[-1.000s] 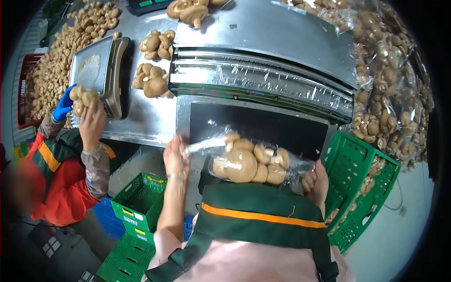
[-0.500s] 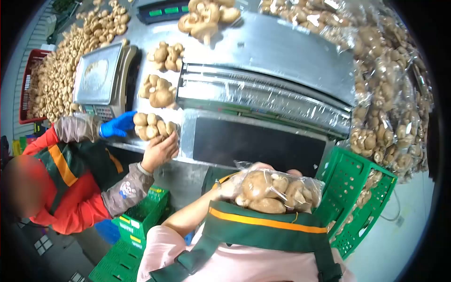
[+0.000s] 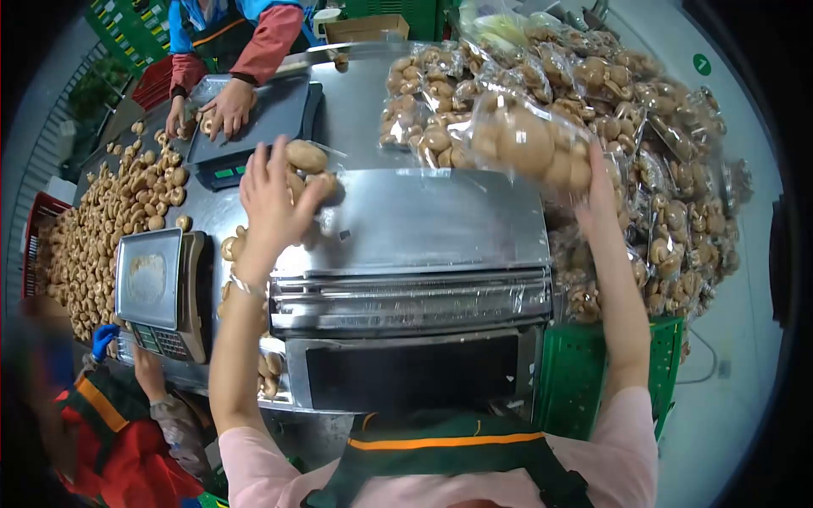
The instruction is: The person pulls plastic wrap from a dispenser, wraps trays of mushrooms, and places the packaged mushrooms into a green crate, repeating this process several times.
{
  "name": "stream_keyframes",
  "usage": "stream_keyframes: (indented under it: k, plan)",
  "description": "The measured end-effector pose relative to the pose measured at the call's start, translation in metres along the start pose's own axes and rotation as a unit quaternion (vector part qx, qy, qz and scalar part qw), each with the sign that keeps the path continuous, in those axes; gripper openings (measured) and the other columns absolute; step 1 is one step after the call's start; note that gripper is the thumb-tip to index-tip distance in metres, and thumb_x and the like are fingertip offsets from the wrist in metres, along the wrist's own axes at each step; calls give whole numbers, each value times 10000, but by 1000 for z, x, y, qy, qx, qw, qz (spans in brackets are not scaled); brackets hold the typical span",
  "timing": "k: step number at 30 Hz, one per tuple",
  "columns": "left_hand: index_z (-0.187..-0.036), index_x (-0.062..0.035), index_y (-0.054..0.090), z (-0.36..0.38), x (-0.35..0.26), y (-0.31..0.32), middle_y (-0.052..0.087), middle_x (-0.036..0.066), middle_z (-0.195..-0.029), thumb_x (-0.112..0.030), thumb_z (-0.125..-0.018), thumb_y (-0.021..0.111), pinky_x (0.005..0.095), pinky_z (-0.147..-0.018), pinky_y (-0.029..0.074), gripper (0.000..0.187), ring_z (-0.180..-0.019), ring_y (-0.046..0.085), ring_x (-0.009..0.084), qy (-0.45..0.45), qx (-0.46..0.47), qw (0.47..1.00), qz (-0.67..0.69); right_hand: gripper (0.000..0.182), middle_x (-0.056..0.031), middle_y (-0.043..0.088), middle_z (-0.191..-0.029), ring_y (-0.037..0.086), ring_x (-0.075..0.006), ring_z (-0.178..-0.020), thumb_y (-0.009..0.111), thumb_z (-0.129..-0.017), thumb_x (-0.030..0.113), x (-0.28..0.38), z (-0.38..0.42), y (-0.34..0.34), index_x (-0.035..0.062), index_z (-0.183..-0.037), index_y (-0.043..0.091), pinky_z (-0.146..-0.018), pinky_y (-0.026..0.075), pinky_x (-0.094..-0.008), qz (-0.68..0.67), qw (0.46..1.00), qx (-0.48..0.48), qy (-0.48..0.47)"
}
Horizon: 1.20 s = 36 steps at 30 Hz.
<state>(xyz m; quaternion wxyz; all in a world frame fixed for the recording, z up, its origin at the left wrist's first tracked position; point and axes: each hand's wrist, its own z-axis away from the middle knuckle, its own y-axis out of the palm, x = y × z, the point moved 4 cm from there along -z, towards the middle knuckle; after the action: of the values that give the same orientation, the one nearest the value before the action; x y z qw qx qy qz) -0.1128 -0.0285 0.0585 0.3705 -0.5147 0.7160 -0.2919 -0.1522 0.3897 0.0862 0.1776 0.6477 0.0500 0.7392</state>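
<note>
My right hand (image 3: 598, 188) grips one end of a clear bag of mushrooms (image 3: 529, 142), held out over the pile of bagged mushrooms (image 3: 673, 182) at the right. The bag is slightly blurred. Reaching out on the other side, my left hand (image 3: 275, 199) has its fingers spread at a small heap of loose mushrooms (image 3: 306, 157), which it partly covers. Between my arms lies the wrapping machine (image 3: 406, 300), with a steel top and a black plate (image 3: 411, 374) at its front.
A scale (image 3: 152, 279) stands left beside many loose mushrooms (image 3: 102, 245). Another person's hands (image 3: 224, 108) are over a second scale (image 3: 288, 110) at the back. A co-worker in red (image 3: 135, 457) is at lower left. A green crate (image 3: 576, 368) stands at my right.
The bag of mushrooms has gone from close to my body to over the bagged pile, in my right hand. My left hand has reached forward to the loose mushrooms. The view has shifted.
</note>
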Motion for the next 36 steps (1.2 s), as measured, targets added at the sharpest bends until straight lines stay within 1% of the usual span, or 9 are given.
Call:
stream_keyframes:
  k: [4, 8, 11, 14, 21, 24, 27, 31, 36]
  plan:
    - [-1404, -122, 228, -10, 66, 64, 233, 294, -1390, -578, -717, 624, 483, -986, 326, 915, -1217, 357, 444, -142, 207, 963, 95, 459, -85, 633, -936, 625, -170, -769, 517, -869, 474, -33, -162, -3, 47, -1034, 549, -623, 523, -298, 78, 996, 32, 9]
    - [-1391, -143, 273, -12, 28, 68, 263, 228, -1389, -498, -705, 682, 447, -982, 373, 875, -1225, 377, 415, -63, 234, 953, 183, 356, -86, 630, -670, 587, -166, -485, 516, -882, 368, -71, -184, 23, 20, -883, 589, -407, 462, -281, 521, 843, 1, 134]
    - [-1371, -150, 310, -11, -25, 71, 329, 218, -1354, -520, -702, 667, 461, -967, 373, 843, -1195, 400, 426, 56, 276, 937, 206, 320, -93, 568, -517, 494, -161, -330, 518, -873, 290, -85, -202, 14, -14, -797, 582, -312, 387, -279, 560, 828, -13, 7]
    - [-1367, -151, 312, -5, -69, 85, 346, 211, -1342, -554, -715, 630, 478, -963, 353, 830, -1177, 408, 425, 187, 299, 909, 223, 251, -89, 652, -802, 611, -142, -623, 530, -852, 164, -69, -145, 23, -17, -1005, 611, -460, 467, -245, 449, 889, 5, -91]
    - [-1370, -145, 310, 3, -129, 89, 314, 222, -1355, -623, -732, 564, 469, -1004, 285, 837, -1226, 341, 413, 280, 246, 906, 200, 199, -70, 644, -918, 604, -126, -755, 549, -871, 165, -52, 1, 60, 21, -989, 621, -555, 455, -239, 337, 925, 145, -102]
    - [-1285, -82, 422, 17, -120, 39, 433, 211, -1232, -518, -762, 599, 473, -968, 291, 704, -1145, 387, 389, 208, 128, 950, 195, 158, -114, 631, -843, 599, -198, -696, 580, -841, 174, -54, 44, 27, 28, -882, 626, -549, 440, -295, 518, 794, 75, -309]
    - [-992, -14, 634, 79, -75, -25, 583, 170, -963, -364, -768, 649, 488, -848, 349, 417, -922, 478, 332, 9, 196, 979, 48, 288, -118, 556, -748, 522, -278, -706, 636, -785, 322, -61, 107, -21, 53, -691, 596, -662, 381, -383, 707, 678, 11, -199]
    - [-691, -10, 659, 134, -45, -16, 593, 124, -650, -369, -765, 646, 391, -708, 406, 367, -702, 540, 281, 32, 239, 964, -116, 354, -103, 546, -741, 493, -282, -749, 648, -760, 388, -107, 145, -20, 60, -636, 598, -739, 347, -409, 786, 584, 12, -202]
    - [-603, -45, 588, 140, -25, 5, 545, 38, -547, -323, -769, 661, 303, -463, 367, 332, -469, 450, 175, -120, 274, 935, 192, 255, -48, 547, -646, 468, -173, -501, 619, -816, 262, -123, 130, -41, 57, -676, 560, -455, 343, -299, 543, 831, 116, -40]
